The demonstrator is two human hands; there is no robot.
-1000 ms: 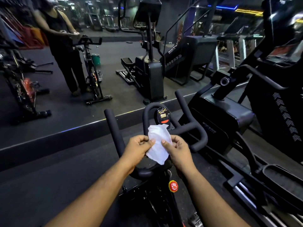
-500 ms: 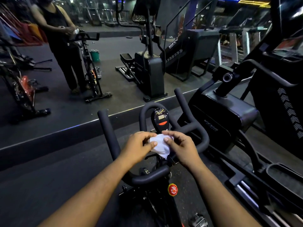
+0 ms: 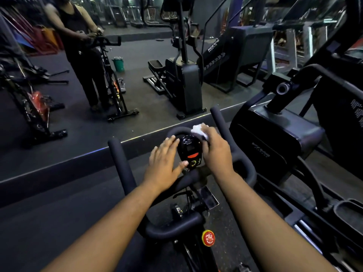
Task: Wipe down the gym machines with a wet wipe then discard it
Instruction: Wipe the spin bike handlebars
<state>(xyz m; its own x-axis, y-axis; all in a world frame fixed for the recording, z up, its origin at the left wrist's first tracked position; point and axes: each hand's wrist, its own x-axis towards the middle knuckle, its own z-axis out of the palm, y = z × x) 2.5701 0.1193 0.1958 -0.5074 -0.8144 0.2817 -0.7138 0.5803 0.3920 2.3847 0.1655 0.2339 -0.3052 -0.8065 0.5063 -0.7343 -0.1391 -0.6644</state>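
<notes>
Right hand (image 3: 215, 149) grips bunched wet wipe (image 3: 198, 130) against far loop of spin-bike handlebar (image 3: 177, 132), right of console (image 3: 190, 149). Left hand (image 3: 164, 160) flat, fingers straight, steadying console's left side. Risk: moisture reaching console display; wipe slipping off curved bar.

White wipe (image 3: 198, 129), black handlebars (image 3: 119, 160)

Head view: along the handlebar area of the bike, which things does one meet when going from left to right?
Left handlebar horn → left hand → display console → right hand, holding the white wipe → black machine housing.
</notes>
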